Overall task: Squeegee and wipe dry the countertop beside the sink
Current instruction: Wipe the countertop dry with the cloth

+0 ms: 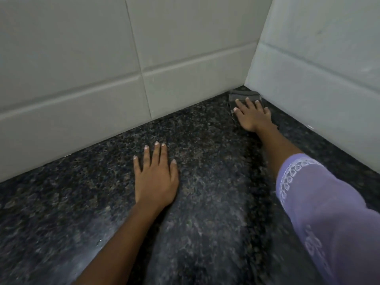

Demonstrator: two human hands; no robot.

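The dark speckled granite countertop [205, 192] fills the lower view and runs into a tiled corner. My right hand [254, 115] reaches far into that corner and presses flat on a small dark grey cloth [242, 95], whose far edge shows beyond my fingertips. Most of the cloth is hidden under the hand. My left hand [155, 177] lies flat on the counter in the middle, fingers spread, holding nothing. No squeegee is in view.
Pale grey tiled walls [102, 68] rise behind and on the right [318, 68], meeting at the corner close to my right hand. A purple sleeve [320, 206] covers my right upper arm.
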